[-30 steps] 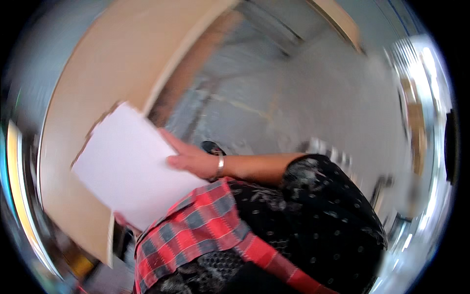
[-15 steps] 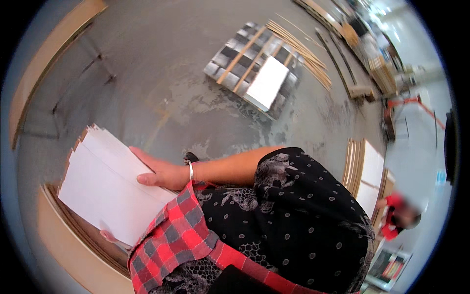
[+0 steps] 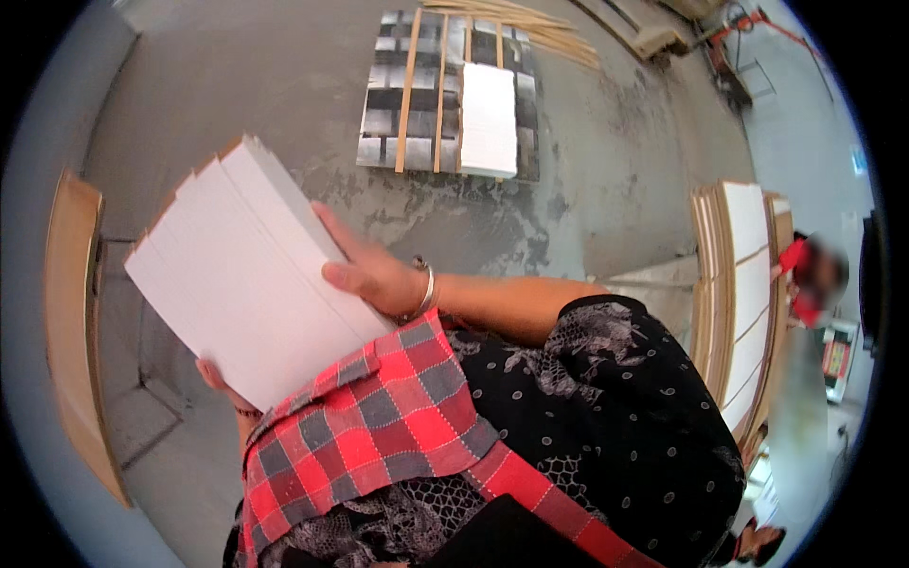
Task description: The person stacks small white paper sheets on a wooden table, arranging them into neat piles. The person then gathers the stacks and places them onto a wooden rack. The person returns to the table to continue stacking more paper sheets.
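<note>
I carry a stack of white boards [image 3: 256, 275] with brown edges, tilted in front of my checked red apron. My right hand [image 3: 374, 275] grips the stack's right side, its thumb lying on the white top face and its fingers going down over the side. On the lower left edge is my left hand [image 3: 213, 374], only partly seen; its fingers bend over the edge, and the rest is hidden under the boards and behind the apron. The boards' ends are slightly uneven. The near end of the stack disappears behind the apron.
Ahead on the floor lies a low platform [image 3: 383, 123] with a grey-black checked top, wooden strips and a white stack [image 3: 489, 118]. Loose wooden strips [image 3: 559, 43] lie behind it. Brown panels [image 3: 76, 322] stand left; white-faced boards [image 3: 743, 275] stand right, beside a person in red [image 3: 805, 275].
My view has turned to the right, and the platform now lies straighter ahead. The boards have come up with both hands, away from the brown panels at left.
</note>
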Available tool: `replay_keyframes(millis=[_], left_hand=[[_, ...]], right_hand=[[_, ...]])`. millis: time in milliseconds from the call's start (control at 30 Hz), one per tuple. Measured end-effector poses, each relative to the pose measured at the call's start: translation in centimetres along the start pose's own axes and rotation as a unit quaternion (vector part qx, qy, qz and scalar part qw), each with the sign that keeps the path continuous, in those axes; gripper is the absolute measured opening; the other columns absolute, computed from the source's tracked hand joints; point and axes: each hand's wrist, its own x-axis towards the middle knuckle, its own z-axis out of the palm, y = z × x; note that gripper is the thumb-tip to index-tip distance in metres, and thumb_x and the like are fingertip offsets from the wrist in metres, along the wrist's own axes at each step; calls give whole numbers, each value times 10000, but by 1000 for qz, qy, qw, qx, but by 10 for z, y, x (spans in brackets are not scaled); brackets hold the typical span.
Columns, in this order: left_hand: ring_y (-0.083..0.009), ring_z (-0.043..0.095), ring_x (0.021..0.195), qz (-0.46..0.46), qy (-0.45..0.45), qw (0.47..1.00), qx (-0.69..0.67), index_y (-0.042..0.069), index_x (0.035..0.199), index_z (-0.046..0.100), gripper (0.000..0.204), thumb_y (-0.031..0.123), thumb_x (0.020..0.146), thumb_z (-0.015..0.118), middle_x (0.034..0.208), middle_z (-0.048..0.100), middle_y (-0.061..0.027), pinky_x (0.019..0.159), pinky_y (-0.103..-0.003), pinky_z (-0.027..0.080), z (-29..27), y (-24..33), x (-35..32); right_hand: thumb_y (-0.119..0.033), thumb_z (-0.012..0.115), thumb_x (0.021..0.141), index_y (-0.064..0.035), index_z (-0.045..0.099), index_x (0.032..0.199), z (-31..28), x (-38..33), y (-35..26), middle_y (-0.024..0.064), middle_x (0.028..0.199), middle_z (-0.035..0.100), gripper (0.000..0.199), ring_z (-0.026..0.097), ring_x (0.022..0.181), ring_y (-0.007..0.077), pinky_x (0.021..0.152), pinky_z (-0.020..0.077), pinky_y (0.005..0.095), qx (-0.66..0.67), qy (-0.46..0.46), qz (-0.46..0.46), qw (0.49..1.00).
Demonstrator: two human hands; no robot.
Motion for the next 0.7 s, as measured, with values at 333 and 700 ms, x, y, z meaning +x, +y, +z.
replay_keyframes(millis=[333,700], left_hand=[[-350,484,1264,-72,-224,956,174,19,1474,309,807,575,902,427,1440,417,-195,1018,-509,446,76,66,172],[-370,474,1276,-147,-318,903,249,14,1486,297,871,620,871,414,1447,418,-193,1027,-498,443,201,65,224]], right_hand=[[-497,477,949,6,47,1550,-23,16,-18,185,1604,149,894,145,1477,269,1184,114,371,47,225,-96,969],[-537,506,943,8,56,1535,-30,6,-19,205,1535,249,922,281,1397,284,1147,220,381,59,371,-209,903]])
